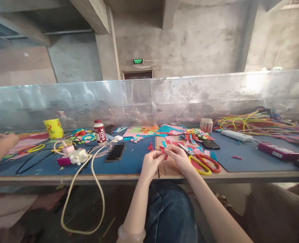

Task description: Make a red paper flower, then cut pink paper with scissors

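My left hand (pixel 151 162) and my right hand (pixel 178 156) meet over the table's near edge, both pinching a small red paper piece (pixel 163 150) between their fingertips. Loose red scraps (pixel 150 146) lie on the blue mat just beyond my hands. Red-handled scissors (pixel 210 162) and yellow-handled scissors (pixel 198 166) rest right of my right hand. A finished paper flower (pixel 195 134) sits further back.
A Costa bottle (pixel 100 132), a yellow tape roll (pixel 53 128), a phone (pixel 210 144), a white power strip (pixel 236 135) and a cream cable (pixel 93 175) crowd the table (pixel 88 178). Another person's hand (pixel 1 143) works at far left. A perforated metal screen (pixel 149 98) walls the back.
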The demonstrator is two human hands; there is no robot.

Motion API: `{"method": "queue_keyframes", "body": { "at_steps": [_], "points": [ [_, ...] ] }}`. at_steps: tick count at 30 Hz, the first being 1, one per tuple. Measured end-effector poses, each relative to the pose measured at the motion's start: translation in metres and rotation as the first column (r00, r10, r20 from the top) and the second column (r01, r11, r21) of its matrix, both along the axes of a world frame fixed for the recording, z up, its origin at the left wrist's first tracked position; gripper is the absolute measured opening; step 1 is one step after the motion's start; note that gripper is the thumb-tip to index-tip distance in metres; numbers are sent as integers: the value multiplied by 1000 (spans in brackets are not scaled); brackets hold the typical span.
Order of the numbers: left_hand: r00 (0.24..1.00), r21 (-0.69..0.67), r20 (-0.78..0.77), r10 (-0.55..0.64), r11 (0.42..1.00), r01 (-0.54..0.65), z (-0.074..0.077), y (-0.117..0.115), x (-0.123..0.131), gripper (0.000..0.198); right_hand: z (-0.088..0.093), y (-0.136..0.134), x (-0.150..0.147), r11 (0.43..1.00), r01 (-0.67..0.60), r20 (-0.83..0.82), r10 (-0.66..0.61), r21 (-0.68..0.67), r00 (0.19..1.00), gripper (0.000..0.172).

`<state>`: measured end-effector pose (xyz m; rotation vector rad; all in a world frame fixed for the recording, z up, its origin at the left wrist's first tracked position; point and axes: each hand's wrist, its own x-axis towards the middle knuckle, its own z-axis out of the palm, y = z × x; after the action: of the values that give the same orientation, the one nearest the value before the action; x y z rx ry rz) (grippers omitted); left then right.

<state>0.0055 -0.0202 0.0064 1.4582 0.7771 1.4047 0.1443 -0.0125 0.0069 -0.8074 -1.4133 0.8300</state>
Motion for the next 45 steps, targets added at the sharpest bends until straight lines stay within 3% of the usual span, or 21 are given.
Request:
{"method": "queue_keyframes", "body": {
  "at_steps": [9, 14, 20, 23, 28, 31, 34, 40, 45],
  "points": [
    [983, -51, 82, 165, 986, -161, -3, 9, 1, 20, -3, 0, -1, 998, -20, 120, 26, -55, 992, 37],
    [978, -61, 53, 202, 978, -198, -1, 8, 0, 18, -6, 2, 0, 1000, -2, 171, 6, -27, 985, 34],
    [971, -66, 24, 239, 969, -237, -4, 13, 3, 23, -4, 5, 0, 996, 86, 171, -91, 36, 981, 28],
    [957, -52, 0, 290, 956, -289, -2, 18, -5, 32, -6, 8, 2, 984, 179, 106, -180, 18, 978, 33],
    [897, 69, -202, 393, 920, -387, 21, 34, -43, 35, -11, 15, 7, 940, 331, -23, -334, -83, 942, 47],
    [776, 224, -402, 485, 874, -431, 39, 50, -61, 21, -12, 16, 8, 927, 363, -42, -368, -99, 929, 45],
    [574, 373, -614, 542, 840, -395, 46, 64, -66, 9, -10, 15, 7, 915, 399, -10, -400, -66, 916, 43],
    [152, 514, -822, 548, 830, -217, 27, 75, -63, 27, -3, 7, 0, 916, 389, 164, -401, 101, 901, 30],
    [-35, 570, -822, 569, 820, -54, 19, 72, -56, 28, -5, 5, 1, 856, 507, 189, -518, 104, 835, 37]
  ]
}}
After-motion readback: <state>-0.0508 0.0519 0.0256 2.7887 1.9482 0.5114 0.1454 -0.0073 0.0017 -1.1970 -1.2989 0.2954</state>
